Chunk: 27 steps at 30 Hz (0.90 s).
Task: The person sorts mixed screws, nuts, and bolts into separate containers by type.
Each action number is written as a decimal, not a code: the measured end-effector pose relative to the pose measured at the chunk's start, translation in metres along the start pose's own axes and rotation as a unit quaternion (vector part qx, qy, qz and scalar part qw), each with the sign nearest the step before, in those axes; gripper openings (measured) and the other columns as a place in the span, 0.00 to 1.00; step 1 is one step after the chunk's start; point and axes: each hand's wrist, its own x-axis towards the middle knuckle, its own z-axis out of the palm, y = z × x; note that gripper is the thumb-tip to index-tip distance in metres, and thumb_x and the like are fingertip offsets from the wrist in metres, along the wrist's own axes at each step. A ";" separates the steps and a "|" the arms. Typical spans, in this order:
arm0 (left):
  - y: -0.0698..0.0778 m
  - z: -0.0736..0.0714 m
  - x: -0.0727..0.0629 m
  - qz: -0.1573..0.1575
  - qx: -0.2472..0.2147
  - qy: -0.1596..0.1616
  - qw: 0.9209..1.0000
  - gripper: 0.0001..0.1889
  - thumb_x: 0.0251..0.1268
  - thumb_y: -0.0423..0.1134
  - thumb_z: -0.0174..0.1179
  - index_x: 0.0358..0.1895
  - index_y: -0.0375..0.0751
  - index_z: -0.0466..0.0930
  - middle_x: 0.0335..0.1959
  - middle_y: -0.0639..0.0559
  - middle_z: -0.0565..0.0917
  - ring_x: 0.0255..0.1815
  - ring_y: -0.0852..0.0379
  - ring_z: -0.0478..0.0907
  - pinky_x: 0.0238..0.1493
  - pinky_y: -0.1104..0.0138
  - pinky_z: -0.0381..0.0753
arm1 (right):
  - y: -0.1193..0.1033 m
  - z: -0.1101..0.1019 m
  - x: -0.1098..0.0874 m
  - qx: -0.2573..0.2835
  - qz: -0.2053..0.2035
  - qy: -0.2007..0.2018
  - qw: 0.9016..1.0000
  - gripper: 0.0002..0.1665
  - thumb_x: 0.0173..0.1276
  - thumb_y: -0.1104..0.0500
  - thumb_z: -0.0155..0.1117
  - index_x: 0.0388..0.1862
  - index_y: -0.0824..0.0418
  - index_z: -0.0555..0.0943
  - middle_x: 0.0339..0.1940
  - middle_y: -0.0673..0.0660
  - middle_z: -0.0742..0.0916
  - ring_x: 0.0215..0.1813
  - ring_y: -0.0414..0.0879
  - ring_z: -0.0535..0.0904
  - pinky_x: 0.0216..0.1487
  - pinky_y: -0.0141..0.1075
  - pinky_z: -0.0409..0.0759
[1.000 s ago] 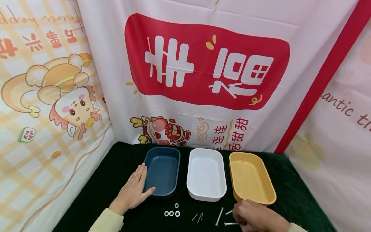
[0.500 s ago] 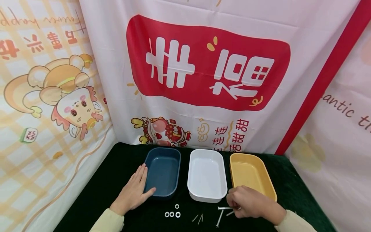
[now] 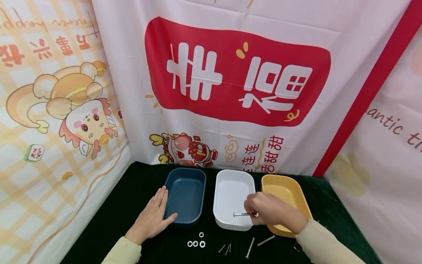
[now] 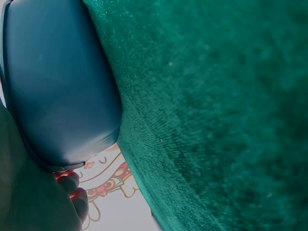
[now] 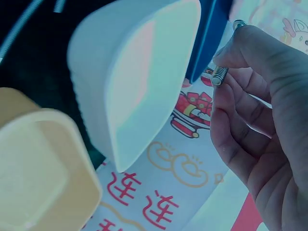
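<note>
Head view: the right hand (image 3: 271, 209) pinched 1 threaded bolt (image 3: 242, 214) over the white tray (image 3: 227, 223); the left hand (image 3: 150, 220) lay straight-fingered against the blue tray (image 3: 186, 200). Probably light, stiff, slick, the bolt suited a shank grip.

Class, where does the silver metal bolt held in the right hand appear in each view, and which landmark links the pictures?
Head: the silver bolt, low and slightly right of centre, over the white rectangular tray.
Left wrist: not in this picture.
Right wrist: upper right, pinched in the right hand.
Shared landmark: the blue rectangular tray.
</note>
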 end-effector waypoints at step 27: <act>0.002 -0.001 -0.001 0.008 -0.005 0.006 1.000 0.56 0.73 0.76 0.47 0.85 0.33 0.47 0.89 0.37 0.46 0.89 0.36 0.44 0.85 0.38 0.54 | -0.015 -0.003 0.112 -0.030 0.010 0.077 0.997 0.07 0.65 0.62 0.74 0.32 0.52 0.83 0.30 0.46 0.83 0.31 0.37 0.73 0.34 0.28 0.75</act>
